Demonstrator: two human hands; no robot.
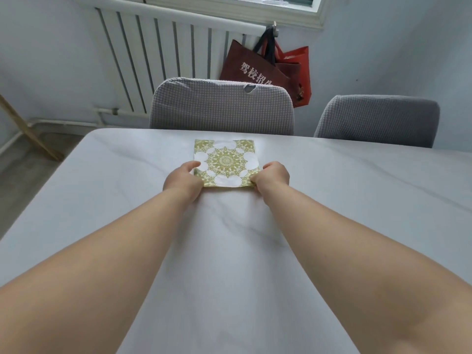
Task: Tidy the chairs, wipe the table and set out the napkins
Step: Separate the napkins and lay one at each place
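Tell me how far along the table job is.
Looks done: grey chairs tucked at the far edge of the table. In hand: left hand and right hand hold near corners of one patterned napkin. Left: no other napkins out; wiping can't be judged.

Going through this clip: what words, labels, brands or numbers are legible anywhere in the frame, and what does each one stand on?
"驾校招": white characters on the dark red tote bag; a fourth character is cut off by the chair back in front of it.
Bright red bag behind it: a small print low down, too blurred to read.
Napkin: green ornament only, no words or numbers.
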